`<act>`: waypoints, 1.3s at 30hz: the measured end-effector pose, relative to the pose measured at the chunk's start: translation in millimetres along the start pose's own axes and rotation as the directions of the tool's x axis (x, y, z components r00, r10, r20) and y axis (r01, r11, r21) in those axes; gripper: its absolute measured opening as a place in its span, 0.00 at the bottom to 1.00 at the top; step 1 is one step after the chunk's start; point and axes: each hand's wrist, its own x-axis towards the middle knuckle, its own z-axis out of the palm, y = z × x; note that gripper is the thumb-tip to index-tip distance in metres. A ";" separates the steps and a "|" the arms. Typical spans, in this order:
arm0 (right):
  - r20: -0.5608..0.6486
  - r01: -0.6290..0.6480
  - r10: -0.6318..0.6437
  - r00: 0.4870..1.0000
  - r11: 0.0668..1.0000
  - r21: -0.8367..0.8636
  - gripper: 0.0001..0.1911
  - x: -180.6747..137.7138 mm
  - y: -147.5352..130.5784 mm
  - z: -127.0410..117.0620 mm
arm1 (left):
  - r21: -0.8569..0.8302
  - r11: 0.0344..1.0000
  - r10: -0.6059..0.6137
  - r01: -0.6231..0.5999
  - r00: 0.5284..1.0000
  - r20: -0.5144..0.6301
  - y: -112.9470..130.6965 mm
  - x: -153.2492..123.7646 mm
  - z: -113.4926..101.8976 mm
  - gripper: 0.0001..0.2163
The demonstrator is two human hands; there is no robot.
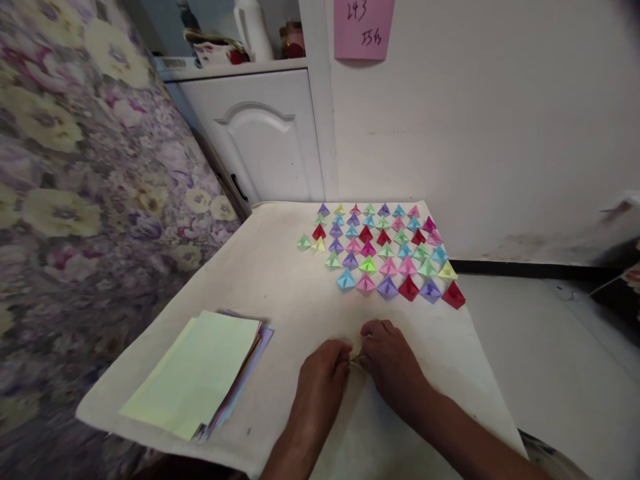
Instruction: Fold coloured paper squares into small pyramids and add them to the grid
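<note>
My left hand [323,373] and my right hand [390,357] meet near the front of the white table [260,267], fingers pinched together on a small pale folded paper piece [357,358] that is mostly hidden between them. Beyond them, rows of several small folded paper shapes [383,250] in red, pink, purple, blue, green and yellow lie at the table's far right. A stack of coloured paper sheets [200,373], light green on top, lies to the left of my left hand.
A flowered cloth surface [75,200] rises along the left. A white cabinet door [260,140] stands behind the table, a pink note [363,28] is stuck on the white wall, and the floor [550,347] drops off to the right.
</note>
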 end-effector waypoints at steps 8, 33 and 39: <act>-0.116 -0.088 0.115 0.987 0.971 0.220 0.06 1.4 -1.3 -13.1 | -0.380 0.924 -0.072 0.049 0.996 -0.046 2.3 2.3 -0.5 0.09; -0.023 -0.140 0.167 0.986 0.883 0.447 0.06 -6.9 1.2 -33.4 | -0.911 -0.015 -0.150 0.412 0.900 0.410 21.5 10.2 31.5 0.11; -0.019 0.020 -0.014 1.000 0.917 0.398 0.16 -9.3 -2.4 -42.5 | -0.844 0.008 -0.156 0.537 0.834 0.529 17.6 12.3 23.2 0.12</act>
